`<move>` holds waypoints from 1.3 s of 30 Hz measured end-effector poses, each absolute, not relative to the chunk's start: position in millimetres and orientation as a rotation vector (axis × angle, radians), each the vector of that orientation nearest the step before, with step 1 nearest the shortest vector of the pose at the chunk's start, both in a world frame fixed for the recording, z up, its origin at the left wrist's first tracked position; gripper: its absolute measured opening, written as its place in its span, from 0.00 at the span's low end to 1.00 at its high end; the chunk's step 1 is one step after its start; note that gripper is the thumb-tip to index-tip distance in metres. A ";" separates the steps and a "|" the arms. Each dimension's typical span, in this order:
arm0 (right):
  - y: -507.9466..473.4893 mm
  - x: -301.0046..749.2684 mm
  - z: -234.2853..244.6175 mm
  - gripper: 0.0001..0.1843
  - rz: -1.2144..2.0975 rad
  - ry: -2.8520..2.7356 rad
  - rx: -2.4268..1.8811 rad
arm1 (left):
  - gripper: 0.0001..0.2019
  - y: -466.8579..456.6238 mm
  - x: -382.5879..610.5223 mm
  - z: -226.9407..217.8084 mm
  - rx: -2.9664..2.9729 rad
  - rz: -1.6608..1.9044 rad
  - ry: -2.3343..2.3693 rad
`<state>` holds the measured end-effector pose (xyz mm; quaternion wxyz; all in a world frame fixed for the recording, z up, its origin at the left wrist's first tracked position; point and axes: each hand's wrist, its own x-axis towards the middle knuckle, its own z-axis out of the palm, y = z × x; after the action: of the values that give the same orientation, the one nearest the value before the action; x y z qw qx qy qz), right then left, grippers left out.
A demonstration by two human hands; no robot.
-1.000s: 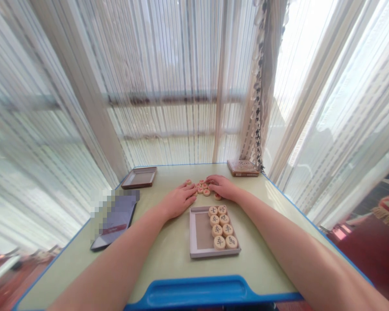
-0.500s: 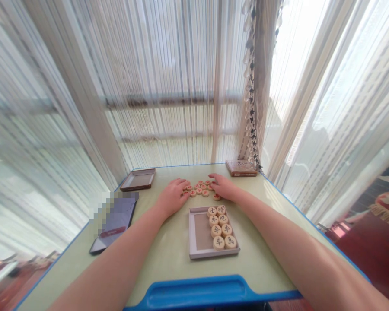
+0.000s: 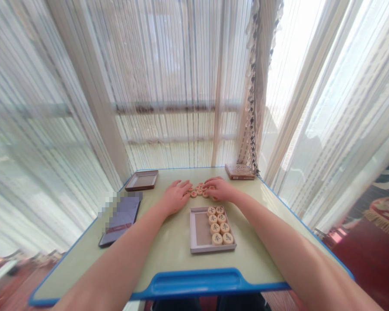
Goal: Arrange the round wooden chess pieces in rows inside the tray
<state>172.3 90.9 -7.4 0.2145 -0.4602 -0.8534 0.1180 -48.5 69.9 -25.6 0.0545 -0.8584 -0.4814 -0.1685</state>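
Red-marked Chinese chess pieces [image 3: 199,192] lie in a loose cluster on the pale table between my hands. My left hand [image 3: 176,196] rests at the cluster's left edge, fingers apart and lying over some pieces. From the right, my right hand [image 3: 219,189] reaches over other pieces with its fingers spread and slightly bent, partly hiding them. Closer to me is a shallow open box [image 3: 192,231]. Its right side holds two columns of black-marked chess pieces [image 3: 215,228], while its left part shows the bare bottom.
A brown box lid or tray [image 3: 141,180] lies at the far left, and a closed patterned box [image 3: 240,172] at the far right. A dark tablet [image 3: 123,222] sits by my left forearm. The table's blue edge [image 3: 197,280] has a shallow groove nearest me. Curtains hang behind.
My right hand has moved left over the red-marked pieces, covering more of them. My left hand stays at the left edge of the cluster. The view has shifted slightly.
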 end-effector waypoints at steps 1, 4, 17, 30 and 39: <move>89.7 171.4 -6.9 0.12 0.345 -2.386 -1.260 | 0.20 69.7 -47.3 -27.0 -2.640 -0.480 -1.441; 89.4 170.9 -7.1 0.11 0.373 -2.416 -1.226 | 0.20 69.3 -44.5 -29.4 -2.696 -0.408 -1.433; 95.9 176.2 -12.6 0.15 0.432 -2.343 -1.336 | 0.21 66.5 -41.9 -26.8 -2.643 -0.371 -1.483; 107.3 188.6 -16.1 0.15 0.200 -2.338 -1.444 | 0.22 69.4 -50.1 -21.6 -2.428 -0.533 -1.609; 106.8 188.1 -18.3 0.16 0.216 -2.377 -1.383 | 0.16 76.3 -58.1 -24.0 -2.483 -0.550 -1.817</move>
<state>188.1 106.8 -18.3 0.1901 -0.4923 -0.8459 0.0768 -58.1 76.3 -24.0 0.0077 -0.7944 -0.5813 -0.1760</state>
